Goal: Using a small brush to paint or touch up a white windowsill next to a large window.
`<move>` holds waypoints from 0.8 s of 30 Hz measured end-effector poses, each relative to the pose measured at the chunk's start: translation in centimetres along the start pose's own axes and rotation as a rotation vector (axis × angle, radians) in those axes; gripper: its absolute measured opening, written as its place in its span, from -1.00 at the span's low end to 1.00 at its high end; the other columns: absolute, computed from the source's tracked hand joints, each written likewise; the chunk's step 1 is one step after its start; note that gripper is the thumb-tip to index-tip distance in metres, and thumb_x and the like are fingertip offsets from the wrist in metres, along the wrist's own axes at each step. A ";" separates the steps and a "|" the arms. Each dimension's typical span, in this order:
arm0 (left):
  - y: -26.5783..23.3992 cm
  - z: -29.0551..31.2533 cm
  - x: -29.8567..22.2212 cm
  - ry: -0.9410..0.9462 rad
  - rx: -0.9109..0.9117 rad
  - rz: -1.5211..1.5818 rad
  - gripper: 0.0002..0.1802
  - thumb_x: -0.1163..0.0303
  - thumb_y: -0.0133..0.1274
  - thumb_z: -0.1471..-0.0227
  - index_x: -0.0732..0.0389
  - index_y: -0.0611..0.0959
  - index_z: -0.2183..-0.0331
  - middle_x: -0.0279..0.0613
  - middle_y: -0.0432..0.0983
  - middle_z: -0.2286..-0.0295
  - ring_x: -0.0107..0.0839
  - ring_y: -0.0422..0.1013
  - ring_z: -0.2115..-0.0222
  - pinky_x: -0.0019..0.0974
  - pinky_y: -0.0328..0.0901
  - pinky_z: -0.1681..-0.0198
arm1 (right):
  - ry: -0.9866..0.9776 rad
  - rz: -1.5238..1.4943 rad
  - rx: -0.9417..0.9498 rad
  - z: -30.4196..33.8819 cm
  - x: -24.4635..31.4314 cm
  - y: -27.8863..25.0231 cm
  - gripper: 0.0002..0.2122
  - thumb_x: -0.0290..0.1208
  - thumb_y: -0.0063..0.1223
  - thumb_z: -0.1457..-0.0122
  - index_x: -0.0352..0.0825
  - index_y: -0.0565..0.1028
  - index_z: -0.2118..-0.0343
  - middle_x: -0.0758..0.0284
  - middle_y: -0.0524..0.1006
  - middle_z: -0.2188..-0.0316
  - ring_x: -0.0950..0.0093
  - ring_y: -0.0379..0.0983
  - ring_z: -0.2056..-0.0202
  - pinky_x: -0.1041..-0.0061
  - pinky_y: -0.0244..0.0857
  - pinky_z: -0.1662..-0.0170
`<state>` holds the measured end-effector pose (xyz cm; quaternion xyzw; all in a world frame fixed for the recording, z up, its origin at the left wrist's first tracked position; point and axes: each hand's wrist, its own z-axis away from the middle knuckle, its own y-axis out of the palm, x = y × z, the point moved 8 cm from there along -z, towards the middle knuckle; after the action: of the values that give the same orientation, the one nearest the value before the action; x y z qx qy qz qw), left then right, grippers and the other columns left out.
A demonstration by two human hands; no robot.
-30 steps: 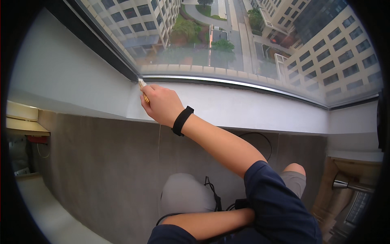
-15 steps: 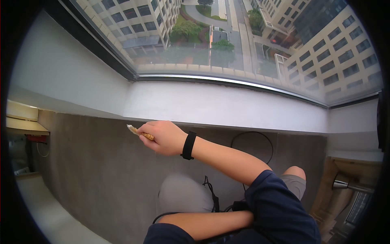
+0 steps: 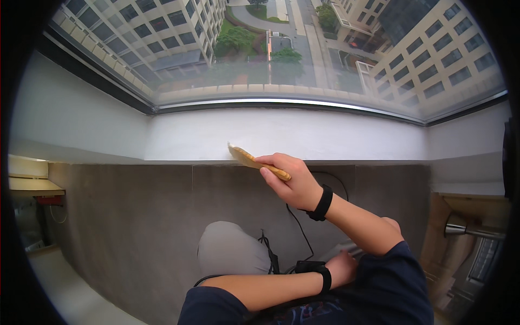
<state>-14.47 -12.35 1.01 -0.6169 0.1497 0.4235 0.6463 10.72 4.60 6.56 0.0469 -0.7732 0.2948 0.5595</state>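
A wooden-handled brush (image 3: 245, 157) with a pale tip is gripped in my right hand (image 3: 290, 176), fingers closed around its handle. Its pale end points up and left over the front part of the white windowsill (image 3: 325, 132); whether it touches the surface I cannot tell. A black band circles the right wrist. My left forearm lies across my lap, and my left hand (image 3: 342, 268) rests by my right thigh, partly behind the right sleeve. Its fingers are mostly hidden.
A large window (image 3: 303, 92) with a dark frame rises behind the sill, with buildings and a street far below. Black cables (image 3: 303, 233) run over the grey floor (image 3: 130, 216) and by my legs. Wooden furniture (image 3: 455, 216) with a metal part stands at right; a yellowish ledge (image 3: 35, 184) is at left.
My right hand has moved right with the brush, whose tip now shows over the sill instead of beside its front edge. The left hand, hidden before, has come into sight.
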 end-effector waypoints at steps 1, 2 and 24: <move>-0.6 0.2 -0.6 0.043 0.035 -0.039 -0.70 0.36 0.02 -0.09 0.16 0.71 0.15 -0.16 0.64 0.20 -0.17 0.56 0.18 -0.15 0.38 0.07 | 0.057 0.019 -0.058 0.9 -0.3 -2.5 -0.75 -0.49 0.08 -0.33 -0.38 0.56 -0.03 0.24 0.61 0.36 0.45 0.56 0.39 0.51 0.44 0.25; -0.9 0.3 -0.8 0.083 0.068 -0.080 -0.75 0.36 0.06 -0.02 0.15 0.76 0.28 -0.17 0.65 0.26 -0.18 0.56 0.24 -0.17 0.37 0.15 | 0.150 -0.013 -0.157 2.1 -1.5 -4.6 -0.77 -0.48 0.07 -0.33 -0.40 0.56 0.00 0.21 0.61 0.35 0.39 0.56 0.38 0.48 0.44 0.24; -0.6 -3.7 -2.6 0.388 0.085 -0.048 -0.56 0.16 0.22 -0.02 0.20 0.60 0.10 -0.18 0.62 0.32 -0.21 0.58 0.23 -0.14 0.45 0.18 | 0.261 0.155 -0.468 11.6 -4.2 -16.1 -0.78 -0.49 0.09 -0.31 -0.43 0.54 0.03 0.13 0.56 0.37 0.23 0.51 0.40 0.36 0.38 0.28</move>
<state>-14.36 -16.66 2.60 -0.6624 0.2745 0.2746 0.6407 9.01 -15.61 6.96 -0.1812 -0.7428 0.1536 0.6260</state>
